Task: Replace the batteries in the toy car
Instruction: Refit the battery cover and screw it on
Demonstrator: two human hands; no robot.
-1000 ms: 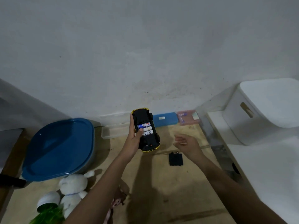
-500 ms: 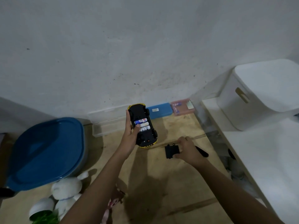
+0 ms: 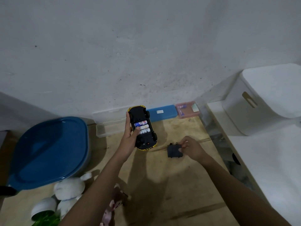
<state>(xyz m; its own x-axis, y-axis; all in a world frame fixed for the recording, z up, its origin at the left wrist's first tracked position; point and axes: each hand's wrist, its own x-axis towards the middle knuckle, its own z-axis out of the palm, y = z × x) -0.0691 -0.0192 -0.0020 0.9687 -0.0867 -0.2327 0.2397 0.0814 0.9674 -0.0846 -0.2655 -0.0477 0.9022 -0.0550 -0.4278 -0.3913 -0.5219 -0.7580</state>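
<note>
Grips the toy car (image 3: pixel 146 141) upside down in the left hand (image 3: pixel 129 139), black underside facing up, above the wooden surface (image 3: pixel 162 181). Wraps the fingers round the car's left flank and lays the thumb across the left end of the open battery bay. Shows three batteries (image 3: pixel 143 127) side by side in that bay, labels up, uncovered. Shows yellow bodywork at the car's far and near ends only.

Pinches the black battery cover (image 3: pixel 174 151) in the right hand (image 3: pixel 191 148), fingertips curled over its right edge, to the right of the car and slightly nearer. Cannot tell whether the cover touches the wood or hangs just above it.

Along the white wall (image 3: pixel 146 54), behind the car: a clear plastic box (image 3: pixel 109 128) at left, a blue case (image 3: pixel 162 112) just right of the car, a pink box (image 3: pixel 187 110) touching the case's right end. At far left, a large blue lid (image 3: pixel 48 149). Near it, lower left, a white plush toy (image 3: pixel 70 190) beside a white pot with green leaves (image 3: pixel 44 207). At right, on a white ledge, a white storage box (image 3: pixel 268 101) with a slot handle.
</note>
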